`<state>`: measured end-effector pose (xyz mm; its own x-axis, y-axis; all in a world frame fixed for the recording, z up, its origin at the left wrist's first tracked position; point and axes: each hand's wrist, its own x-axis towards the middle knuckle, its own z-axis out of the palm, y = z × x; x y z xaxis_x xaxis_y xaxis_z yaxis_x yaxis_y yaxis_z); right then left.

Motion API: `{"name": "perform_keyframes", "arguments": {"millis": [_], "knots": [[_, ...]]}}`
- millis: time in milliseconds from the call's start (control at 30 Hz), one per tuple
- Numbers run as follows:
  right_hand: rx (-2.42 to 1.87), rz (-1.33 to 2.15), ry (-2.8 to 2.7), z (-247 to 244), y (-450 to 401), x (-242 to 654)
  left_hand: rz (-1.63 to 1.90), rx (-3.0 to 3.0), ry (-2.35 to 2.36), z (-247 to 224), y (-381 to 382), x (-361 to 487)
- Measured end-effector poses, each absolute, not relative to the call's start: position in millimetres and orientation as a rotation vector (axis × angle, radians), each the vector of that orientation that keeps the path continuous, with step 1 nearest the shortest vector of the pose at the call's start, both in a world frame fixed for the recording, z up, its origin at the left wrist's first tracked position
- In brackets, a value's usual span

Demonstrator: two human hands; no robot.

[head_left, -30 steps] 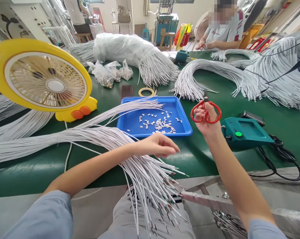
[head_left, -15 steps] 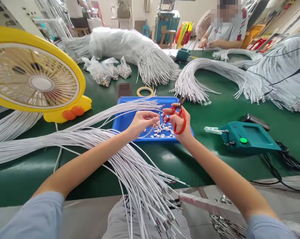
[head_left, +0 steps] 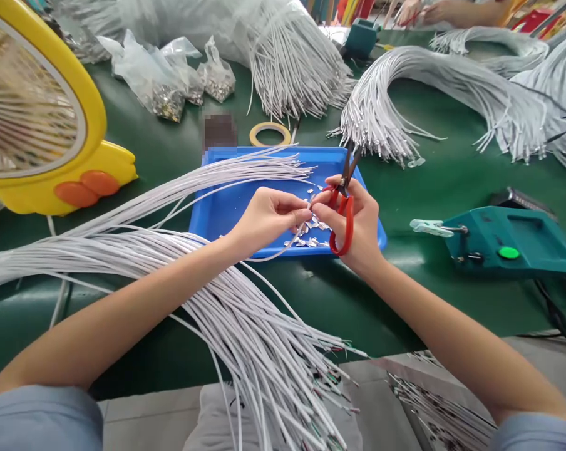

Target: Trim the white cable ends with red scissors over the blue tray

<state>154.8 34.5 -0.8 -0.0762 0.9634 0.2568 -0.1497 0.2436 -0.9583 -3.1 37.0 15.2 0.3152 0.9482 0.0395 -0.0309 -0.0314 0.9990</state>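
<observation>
Above the blue tray (head_left: 226,216), my left hand (head_left: 271,219) is closed, thumb and fingers pinching the end of a single white cable (head_left: 270,257). Red-handled scissors (head_left: 344,190) hang on the fingers of my right hand (head_left: 362,216), their dark blades pointing up and away. My right thumb and forefinger also meet at the tip of that cable, touching the left fingertips; the tip itself is mostly hidden. Under both hands, small silvery-white scraps (head_left: 313,239) are scattered in the tray. A thin bundle of white cables (head_left: 245,169) rests with its ends over the tray.
A thick cable bundle (head_left: 245,313) spills over the table's front edge. A yellow fan (head_left: 92,119) stands left, a green device (head_left: 503,235) right. Behind the tray lie a tape roll (head_left: 270,134), bags of metal parts (head_left: 165,94) and more cables (head_left: 372,106). Another person's hands (head_left: 424,12) show at the back.
My view has tilted down and come nearer the tray. My right hand, still holding the scissors, has closed in, and its thumb and forefinger now meet the left fingertips at the cable end.
</observation>
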Motion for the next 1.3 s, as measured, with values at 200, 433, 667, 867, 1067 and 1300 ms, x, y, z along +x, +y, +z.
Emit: {"name": "perform_keyframes", "arguments": {"millis": [200,433,667,867,1067,1300], "knots": [[-0.962,0.962,-1.423,-0.1,30.4,156.1,0.995,1.415,0.992,13.7,36.5,-1.6],[-1.016,0.864,-1.471,1.6,29.4,156.8,1.023,1.546,1.048,11.5,35.1,-2.3],[-1.028,0.757,-1.579,0.9,30.2,158.7,1.085,1.537,1.082,11.5,33.9,-0.3],[-1.003,0.824,-1.558,7.5,30.8,157.5,1.140,1.486,1.072,11.0,34.3,0.4],[-0.989,0.772,-1.559,7.6,34.2,160.5,1.226,1.443,1.036,12.5,33.8,1.3],[-0.918,0.830,-1.537,4.6,37.4,164.4,1.160,1.459,0.899,15.5,30.8,0.7]]}}
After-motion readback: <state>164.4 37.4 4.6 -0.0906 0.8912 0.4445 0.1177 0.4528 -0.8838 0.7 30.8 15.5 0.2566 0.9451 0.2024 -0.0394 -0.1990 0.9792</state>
